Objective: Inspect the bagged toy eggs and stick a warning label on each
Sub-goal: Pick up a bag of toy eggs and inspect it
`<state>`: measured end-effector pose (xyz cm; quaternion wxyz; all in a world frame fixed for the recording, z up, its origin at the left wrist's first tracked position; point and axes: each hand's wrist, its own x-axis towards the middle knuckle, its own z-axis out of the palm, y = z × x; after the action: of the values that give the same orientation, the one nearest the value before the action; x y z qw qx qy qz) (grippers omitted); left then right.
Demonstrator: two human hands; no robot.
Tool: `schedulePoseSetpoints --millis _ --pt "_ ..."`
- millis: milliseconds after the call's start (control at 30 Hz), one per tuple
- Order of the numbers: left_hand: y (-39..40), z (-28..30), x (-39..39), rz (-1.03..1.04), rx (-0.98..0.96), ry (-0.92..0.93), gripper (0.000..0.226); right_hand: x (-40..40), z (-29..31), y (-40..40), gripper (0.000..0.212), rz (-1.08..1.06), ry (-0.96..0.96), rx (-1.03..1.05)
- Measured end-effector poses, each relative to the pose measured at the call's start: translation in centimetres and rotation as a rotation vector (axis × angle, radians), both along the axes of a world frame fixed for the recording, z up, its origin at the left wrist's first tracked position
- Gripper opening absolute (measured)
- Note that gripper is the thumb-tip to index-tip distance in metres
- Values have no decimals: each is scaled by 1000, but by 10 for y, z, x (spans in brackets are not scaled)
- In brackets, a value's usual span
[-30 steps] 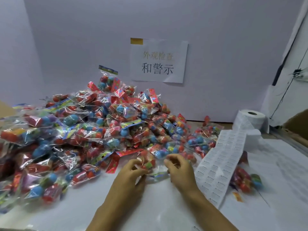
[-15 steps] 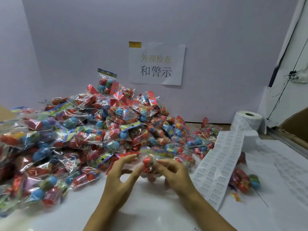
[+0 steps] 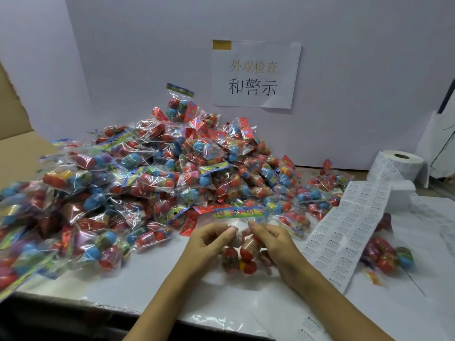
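Observation:
A clear bag of toy eggs (image 3: 242, 252) with a colourful header card hangs upright just above the white table (image 3: 152, 289). My left hand (image 3: 209, 242) pinches its left side below the card. My right hand (image 3: 275, 239) pinches the right side, fingers curled behind the bag. A big heap of bagged toy eggs (image 3: 147, 178) fills the table's left and middle. A strip of white warning labels (image 3: 349, 227) runs from a roll (image 3: 398, 166) at the right down toward my right wrist.
One bag of eggs (image 3: 389, 257) lies apart, right of the label strip. A paper sign (image 3: 256, 75) hangs on the grey back wall. Cardboard (image 3: 17, 143) stands at the far left. Loose white backing sheets (image 3: 438, 237) cover the table's right side.
Both hands picked one bag out of the heap's front edge, lifted it and turned it upright so the header card points up. The camera moved closer.

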<state>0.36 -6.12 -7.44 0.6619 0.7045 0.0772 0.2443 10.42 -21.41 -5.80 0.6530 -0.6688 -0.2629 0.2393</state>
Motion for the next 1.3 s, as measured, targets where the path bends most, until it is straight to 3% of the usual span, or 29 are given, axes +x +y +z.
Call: schedulePoseSetpoints --millis 100,267,433,600,733,1000,1167,1233,1300 --pt "2 1 0 43 4 -30 22 1 2 -2 46 29 -1 -7" --pt "0 5 -2 87 -34 -26 6 -2 3 -2 28 104 -46 -25" --pt "-3 6 -2 106 -104 -20 13 1 2 -2 25 108 -1 -8" --pt "0 5 -4 60 -168 99 23 5 0 -4 35 81 27 28" --pt "1 3 -3 -5 -73 52 13 6 -1 -3 35 61 54 29" --pt "0 5 -3 33 -206 105 22 3 2 0 44 69 41 29" --pt "3 12 -1 137 -423 26 18 -1 5 -1 47 99 52 15" --pt "5 11 0 136 -452 -6 11 -2 6 0 57 120 42 2" --pt "7 11 0 133 -477 -26 19 -2 7 0 66 128 59 0"
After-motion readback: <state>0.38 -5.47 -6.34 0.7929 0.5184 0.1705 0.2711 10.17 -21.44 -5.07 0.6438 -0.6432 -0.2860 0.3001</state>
